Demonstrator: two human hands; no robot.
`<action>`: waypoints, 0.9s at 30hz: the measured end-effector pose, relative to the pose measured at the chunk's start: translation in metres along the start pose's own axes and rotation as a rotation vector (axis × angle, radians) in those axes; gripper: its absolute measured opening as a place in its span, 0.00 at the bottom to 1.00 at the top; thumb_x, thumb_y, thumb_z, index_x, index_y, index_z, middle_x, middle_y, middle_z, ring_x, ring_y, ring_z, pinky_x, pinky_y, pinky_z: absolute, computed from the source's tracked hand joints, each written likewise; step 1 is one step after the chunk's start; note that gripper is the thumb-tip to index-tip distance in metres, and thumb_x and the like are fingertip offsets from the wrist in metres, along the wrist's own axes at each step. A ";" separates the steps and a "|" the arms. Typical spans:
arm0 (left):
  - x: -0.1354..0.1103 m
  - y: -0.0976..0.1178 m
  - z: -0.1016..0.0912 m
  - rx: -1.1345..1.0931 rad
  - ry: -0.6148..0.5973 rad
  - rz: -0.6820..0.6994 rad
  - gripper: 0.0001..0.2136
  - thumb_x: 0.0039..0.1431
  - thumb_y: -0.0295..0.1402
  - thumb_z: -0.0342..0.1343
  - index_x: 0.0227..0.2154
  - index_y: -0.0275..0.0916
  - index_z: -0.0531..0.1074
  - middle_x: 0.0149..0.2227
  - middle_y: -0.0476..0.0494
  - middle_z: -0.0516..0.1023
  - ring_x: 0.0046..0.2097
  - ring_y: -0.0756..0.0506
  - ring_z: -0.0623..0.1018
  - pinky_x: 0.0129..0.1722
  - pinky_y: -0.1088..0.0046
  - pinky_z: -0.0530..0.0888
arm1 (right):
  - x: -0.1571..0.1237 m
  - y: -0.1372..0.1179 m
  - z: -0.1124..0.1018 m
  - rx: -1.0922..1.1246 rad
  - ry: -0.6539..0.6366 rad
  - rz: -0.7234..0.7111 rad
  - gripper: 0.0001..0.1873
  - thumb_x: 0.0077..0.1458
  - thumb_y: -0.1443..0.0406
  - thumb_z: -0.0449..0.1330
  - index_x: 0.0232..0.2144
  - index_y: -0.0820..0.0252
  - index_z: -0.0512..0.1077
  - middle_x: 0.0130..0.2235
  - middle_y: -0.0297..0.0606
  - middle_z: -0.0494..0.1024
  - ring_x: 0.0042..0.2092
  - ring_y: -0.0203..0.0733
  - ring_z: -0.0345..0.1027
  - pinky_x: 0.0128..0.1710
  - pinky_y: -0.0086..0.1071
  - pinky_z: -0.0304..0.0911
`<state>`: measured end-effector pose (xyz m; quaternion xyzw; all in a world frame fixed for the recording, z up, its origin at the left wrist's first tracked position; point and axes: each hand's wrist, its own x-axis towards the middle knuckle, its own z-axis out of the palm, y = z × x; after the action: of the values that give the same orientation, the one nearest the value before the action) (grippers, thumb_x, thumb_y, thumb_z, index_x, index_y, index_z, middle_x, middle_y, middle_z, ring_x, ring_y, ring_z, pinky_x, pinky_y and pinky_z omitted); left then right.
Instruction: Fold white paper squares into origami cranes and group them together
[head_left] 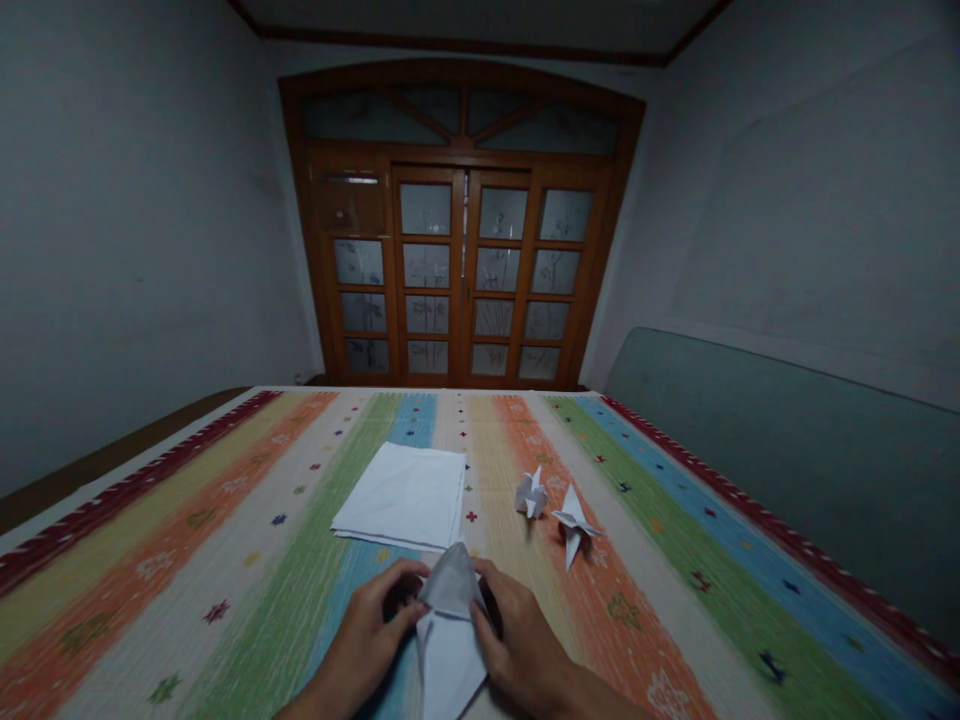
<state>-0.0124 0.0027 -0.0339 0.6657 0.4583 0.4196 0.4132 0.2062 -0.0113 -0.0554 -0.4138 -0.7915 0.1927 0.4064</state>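
Observation:
A partly folded piece of white paper lies at the table's near edge, its pointed upper flap raised and in shade. My left hand grips its left side, thumb and fingers pinching the edge near the crease. On the other side my right hand holds the right edge, with the thumb pressed along the paper. Just beyond the hands sits a stack of white square sheets. Two folded paper figures, one small origami crane and another origami crane, stand to the right of the stack.
A striped, colourful tablecloth covers the table. Along the right side runs a grey-green panel, which looks like a seat back or headboard. Wooden doors with glass panes stand beyond the far edge, between pale walls.

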 end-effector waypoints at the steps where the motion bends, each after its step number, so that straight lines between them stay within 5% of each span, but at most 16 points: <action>1: 0.000 0.001 0.000 0.018 -0.015 0.002 0.11 0.52 0.33 0.59 0.39 0.38 0.79 0.32 0.46 0.80 0.35 0.40 0.78 0.38 0.67 0.71 | 0.000 0.000 0.000 0.007 -0.008 0.001 0.23 0.60 0.74 0.54 0.57 0.60 0.68 0.45 0.47 0.81 0.46 0.49 0.78 0.49 0.38 0.72; 19: -0.001 -0.002 0.006 0.142 -0.116 -0.046 0.10 0.44 0.28 0.55 0.32 0.41 0.72 0.27 0.54 0.70 0.32 0.44 0.70 0.36 0.72 0.66 | -0.005 0.009 0.004 0.004 -0.021 -0.052 0.25 0.59 0.73 0.55 0.59 0.60 0.66 0.49 0.48 0.81 0.46 0.48 0.78 0.50 0.38 0.72; 27: 0.001 -0.002 0.014 0.306 -0.049 -0.027 0.08 0.44 0.25 0.58 0.30 0.41 0.74 0.33 0.48 0.77 0.39 0.39 0.75 0.43 0.66 0.69 | -0.005 0.007 0.003 0.007 -0.021 -0.072 0.28 0.57 0.75 0.55 0.60 0.60 0.64 0.50 0.48 0.81 0.50 0.50 0.78 0.54 0.40 0.71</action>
<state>0.0001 0.0024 -0.0401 0.7246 0.5159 0.3228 0.3235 0.2092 -0.0108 -0.0639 -0.3814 -0.8095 0.1851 0.4061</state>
